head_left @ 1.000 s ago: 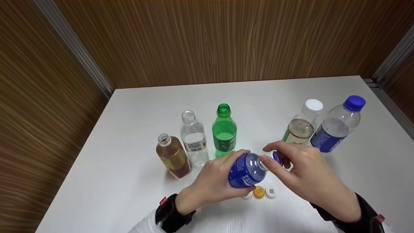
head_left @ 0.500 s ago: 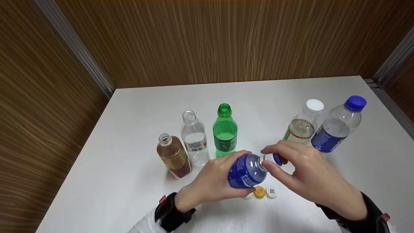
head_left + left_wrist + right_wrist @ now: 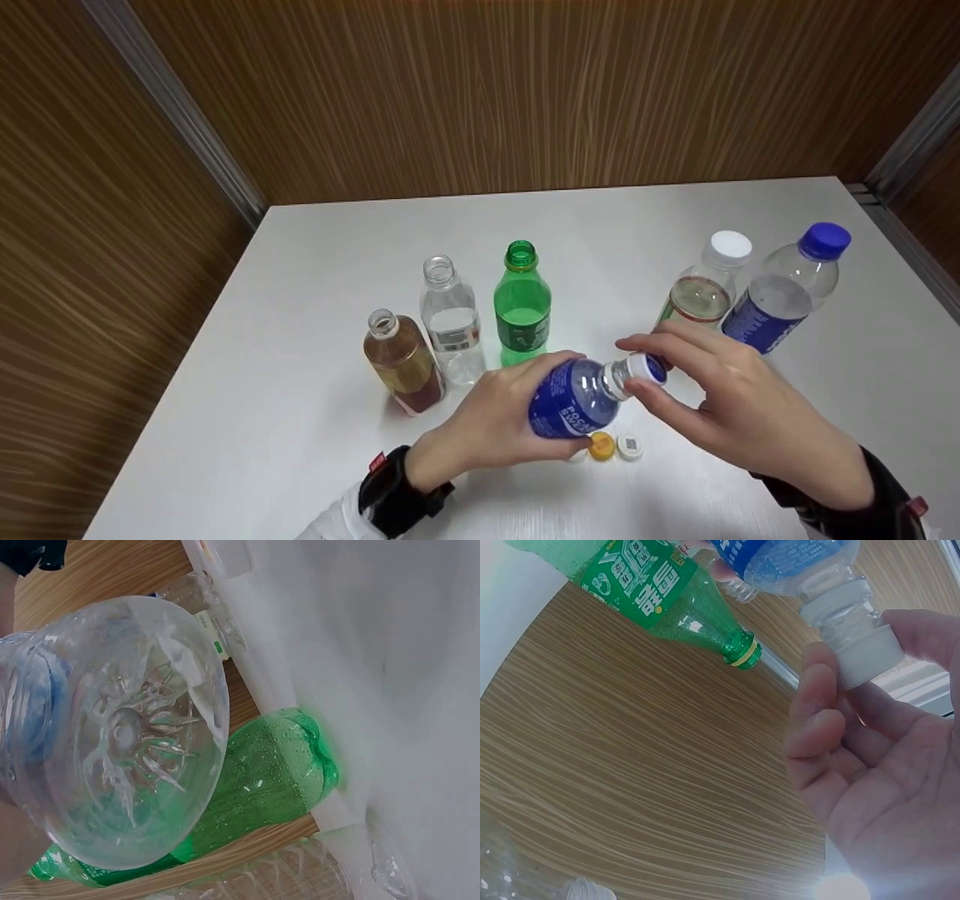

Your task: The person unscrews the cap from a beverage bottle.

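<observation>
Got my left hand (image 3: 491,420) wrapped round the blue-labelled bottle (image 3: 574,405), which is tilted in front of the open green bottle (image 3: 523,304), neck toward my right hand (image 3: 739,401). That one's pinching the white-sided cap (image 3: 642,367) at the mouth. An orange cap (image 3: 601,446) and a white cap (image 3: 629,447) sit side by side on the table (image 3: 322,277).

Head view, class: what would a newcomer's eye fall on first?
First, the tilted blue-labelled bottle, below centre: the left hand grips its body, the right hand pinches its white cap. Next, the bright green bottle, upright and capless, beyond the left hand. Then the deep blue cap, far right.
</observation>
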Demonstrator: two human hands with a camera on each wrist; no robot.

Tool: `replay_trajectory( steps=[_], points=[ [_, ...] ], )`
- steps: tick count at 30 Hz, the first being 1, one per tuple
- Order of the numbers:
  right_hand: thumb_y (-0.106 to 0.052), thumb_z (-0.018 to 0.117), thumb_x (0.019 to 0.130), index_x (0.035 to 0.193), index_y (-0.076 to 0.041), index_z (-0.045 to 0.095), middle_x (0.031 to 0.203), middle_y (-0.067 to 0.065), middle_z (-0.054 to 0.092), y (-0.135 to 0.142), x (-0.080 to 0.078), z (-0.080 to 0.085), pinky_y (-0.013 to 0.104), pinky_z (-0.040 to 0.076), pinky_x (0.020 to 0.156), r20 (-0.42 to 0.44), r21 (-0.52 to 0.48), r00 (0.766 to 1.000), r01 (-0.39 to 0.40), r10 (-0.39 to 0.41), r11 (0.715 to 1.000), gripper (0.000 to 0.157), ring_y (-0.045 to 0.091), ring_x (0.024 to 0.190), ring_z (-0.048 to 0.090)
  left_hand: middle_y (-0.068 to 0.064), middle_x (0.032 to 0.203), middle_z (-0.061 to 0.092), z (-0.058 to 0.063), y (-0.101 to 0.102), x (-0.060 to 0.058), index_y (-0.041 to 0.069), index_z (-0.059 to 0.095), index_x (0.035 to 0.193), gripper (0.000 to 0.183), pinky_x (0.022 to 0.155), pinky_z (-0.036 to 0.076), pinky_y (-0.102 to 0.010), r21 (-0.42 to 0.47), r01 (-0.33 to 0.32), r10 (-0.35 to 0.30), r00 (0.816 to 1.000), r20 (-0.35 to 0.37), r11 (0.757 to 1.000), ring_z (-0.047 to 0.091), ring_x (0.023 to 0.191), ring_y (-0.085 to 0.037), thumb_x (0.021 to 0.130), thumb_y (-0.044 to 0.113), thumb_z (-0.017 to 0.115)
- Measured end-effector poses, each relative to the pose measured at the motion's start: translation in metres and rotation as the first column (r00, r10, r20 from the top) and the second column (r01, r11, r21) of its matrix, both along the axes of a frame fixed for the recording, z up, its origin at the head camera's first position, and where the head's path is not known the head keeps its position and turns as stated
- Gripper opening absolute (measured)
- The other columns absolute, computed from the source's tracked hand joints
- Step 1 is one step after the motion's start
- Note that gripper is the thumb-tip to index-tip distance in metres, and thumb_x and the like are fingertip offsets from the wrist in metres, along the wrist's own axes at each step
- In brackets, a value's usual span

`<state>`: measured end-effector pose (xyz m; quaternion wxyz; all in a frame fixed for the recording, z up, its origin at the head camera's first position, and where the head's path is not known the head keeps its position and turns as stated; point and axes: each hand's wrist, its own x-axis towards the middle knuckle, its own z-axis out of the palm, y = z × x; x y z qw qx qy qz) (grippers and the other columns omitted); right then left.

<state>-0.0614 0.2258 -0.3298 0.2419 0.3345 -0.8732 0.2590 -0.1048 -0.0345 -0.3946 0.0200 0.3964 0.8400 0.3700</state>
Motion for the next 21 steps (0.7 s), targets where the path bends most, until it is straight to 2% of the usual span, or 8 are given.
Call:
replay_trajectory(
  steps=[5, 11, 13, 15, 18, 19, 21],
  points=[
    [-0.006, 0.09, 0.075, 0.12, -0.016, 0.076, 0.107, -0.007, 0.075, 0.008, 0.004, 0.001, 0.003, 0.05, 0.08, 0.034, 0.002, 0.996, 0.081, -0.081, 0.997, 0.049, 0.003, 0.086, 0.062, -0.006, 0.139, 0.07, 0.0, 0.0, 0.0, 0.013, 0.051, 0.151, 0.085, 0.102, 0.059, -0.026, 0.032, -0.019, 0.019, 1.0, 0.005, 0.999, 0.072, 0.12, -0.019, 0.08, 0.039, 0.09],
    [-0.005, 0.091, 0.074, 0.12, -0.012, 0.075, 0.108, -0.003, 0.075, 0.021, 0.003, -0.006, 0.002, 0.048, 0.081, 0.023, 0.034, 0.989, 0.148, -0.149, 0.988, 0.05, 0.006, 0.085, 0.062, -0.006, 0.135, 0.072, -0.002, 0.0, 0.0, 0.013, 0.051, 0.15, 0.084, 0.099, 0.059, -0.025, 0.071, -0.034, 0.035, 0.999, -0.005, 0.997, 0.074, 0.115, -0.02, 0.08, 0.039, 0.09],
    [-0.007, 0.091, 0.074, 0.12, -0.012, 0.074, 0.111, -0.001, 0.076, 0.024, 0.002, -0.01, 0.007, 0.055, 0.082, 0.024, 0.061, 0.985, 0.17, -0.171, 0.984, 0.05, 0.008, 0.087, 0.066, -0.006, 0.135, 0.072, -0.002, 0.0, 0.0, 0.013, 0.051, 0.15, 0.084, 0.099, 0.06, -0.026, 0.072, -0.039, 0.039, 0.999, -0.004, 0.997, 0.074, 0.115, -0.02, 0.08, 0.039, 0.089],
    [-0.009, 0.092, 0.074, 0.121, -0.012, 0.074, 0.114, 0.002, 0.077, 0.028, 0.002, -0.015, 0.019, 0.062, 0.08, 0.025, 0.093, 0.982, 0.184, -0.187, 0.979, 0.051, 0.012, 0.089, 0.07, -0.007, 0.136, 0.072, -0.002, 0.0, 0.001, 0.013, 0.05, 0.15, 0.084, 0.099, 0.06, -0.027, 0.07, -0.044, 0.044, 0.999, 0.0, 0.997, 0.074, 0.116, -0.021, 0.08, 0.039, 0.089],
    [-0.01, 0.092, 0.074, 0.12, -0.011, 0.073, 0.115, 0.005, 0.076, 0.032, 0.001, -0.024, 0.036, 0.067, 0.073, 0.03, 0.144, 0.979, 0.193, -0.2, 0.971, 0.05, 0.016, 0.089, 0.073, -0.007, 0.136, 0.071, -0.001, 0.0, 0.001, 0.013, 0.05, 0.15, 0.084, 0.099, 0.06, -0.028, 0.067, -0.045, 0.045, 0.999, 0.005, 0.997, 0.074, 0.117, -0.021, 0.08, 0.04, 0.089],
    [-0.011, 0.092, 0.074, 0.12, -0.011, 0.073, 0.114, 0.005, 0.076, 0.033, 0.0, -0.028, 0.039, 0.067, 0.072, 0.036, 0.16, 0.979, 0.192, -0.2, 0.968, 0.049, 0.016, 0.089, 0.073, -0.007, 0.136, 0.071, -0.001, 0.0, 0.001, 0.013, 0.05, 0.15, 0.084, 0.1, 0.06, -0.028, 0.067, -0.043, 0.043, 0.999, 0.007, 0.997, 0.073, 0.117, -0.021, 0.08, 0.04, 0.089],
    [-0.013, 0.092, 0.075, 0.118, -0.011, 0.073, 0.111, 0.005, 0.075, 0.034, -0.002, -0.035, 0.035, 0.065, 0.068, 0.043, 0.192, 0.98, 0.185, -0.196, 0.964, 0.047, 0.014, 0.086, 0.071, -0.007, 0.137, 0.071, -0.002, 0.0, 0.0, 0.012, 0.05, 0.15, 0.084, 0.1, 0.06, -0.028, 0.071, -0.038, 0.038, 0.999, 0.009, 0.997, 0.073, 0.118, -0.021, 0.08, 0.039, 0.089]
  ],
)
